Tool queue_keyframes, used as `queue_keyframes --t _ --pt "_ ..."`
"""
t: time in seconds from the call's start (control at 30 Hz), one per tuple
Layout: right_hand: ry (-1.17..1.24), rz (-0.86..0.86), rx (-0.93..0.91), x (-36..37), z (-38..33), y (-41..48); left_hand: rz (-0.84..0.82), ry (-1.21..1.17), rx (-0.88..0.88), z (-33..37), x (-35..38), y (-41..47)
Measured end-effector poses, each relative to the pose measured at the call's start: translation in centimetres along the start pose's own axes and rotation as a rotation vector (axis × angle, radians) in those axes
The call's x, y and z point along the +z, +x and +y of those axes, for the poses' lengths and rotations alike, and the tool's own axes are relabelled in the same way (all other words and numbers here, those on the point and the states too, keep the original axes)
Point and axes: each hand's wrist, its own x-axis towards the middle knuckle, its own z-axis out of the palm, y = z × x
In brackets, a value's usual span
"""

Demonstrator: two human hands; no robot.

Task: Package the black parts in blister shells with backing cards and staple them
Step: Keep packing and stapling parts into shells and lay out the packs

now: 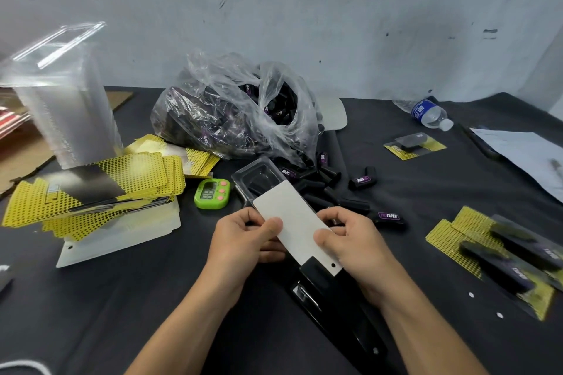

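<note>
Backing card (289, 213), white side up, edges pinched by left hand (243, 240) and right hand (356, 240), over stapler (323, 292).

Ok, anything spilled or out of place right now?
Black parts lie scattered outside the open plastic bag. The water bottle lies on its side, far right. The yellow card stack, left, is fanned out unevenly. Backing card, pinched by left hand and right hand, looks fine.

left hand (243, 240) pinching, thumb on top | right hand (350, 242) pinching, thumb on top
</note>
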Motion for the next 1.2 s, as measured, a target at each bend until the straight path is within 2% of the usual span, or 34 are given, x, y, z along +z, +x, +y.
queue_keyframes --t 0.2,0.37,0.47,0.53,0.6,0.8,0.93,1.03,1.2 --pt "0.102 0.104 -0.047 0.2 -0.1 0.0 -0.027 0.055 0.017 -0.1 0.1 0.0" --pt "0.097 0.064 -0.047 -1.5 -0.6 -0.2 0.205 0.052 0.183 0.3 -1.2 0.6" --pt "0.032 0.027 -0.030 -3.0 -0.8 -0.1 0.178 0.000 0.213 0.6 -2.0 1.1" --pt "-0.053 -0.042 -0.026 -3.6 -0.9 -0.3 0.148 0.078 0.210 0.6 -2.3 1.2" --pt "-0.093 -0.039 -0.040 -3.7 -0.9 -0.3 0.172 0.188 0.205 0.4 -2.6 1.2" --pt "0.004 0.312 -0.091 -2.9 -0.3 0.2 0.266 0.373 0.254 0.1 -2.8 1.2" --pt "0.175 0.272 -0.013 -3.3 0.0 0.2 0.333 0.554 0.308 -0.1 -2.5 1.1" --pt "0.073 0.258 0.025 -3.7 0.0 0.0 0.397 0.621 0.326 -0.1 -2.3 1.1" --pt "0.017 0.257 -0.052 -2.8 0.0 0.3 0.436 0.717 0.359 -0.6 -1.9 0.9"
